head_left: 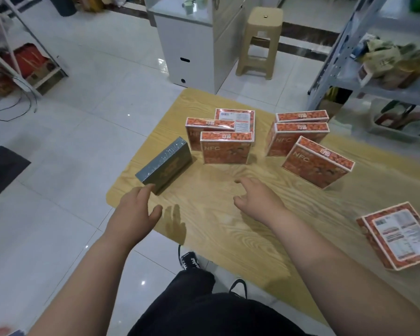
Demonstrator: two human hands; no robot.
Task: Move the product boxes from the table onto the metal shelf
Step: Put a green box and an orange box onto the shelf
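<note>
Head view: left hand (134, 209) spread, empty, fingertips just beside near end of grey box (164, 164) standing on edge at table (228, 226) corner. Right hand (257, 198) loosely spread, empty, above bare tabletop. Orange boxes (224, 151) upright in two clusters further back; one flat orange box (398, 235) at right edge. Metal shelf (374, 76) far right, already crowded. Risk judged: one-sided push tipping grey box off corner; upright neighbours toppling if brushed.
</note>
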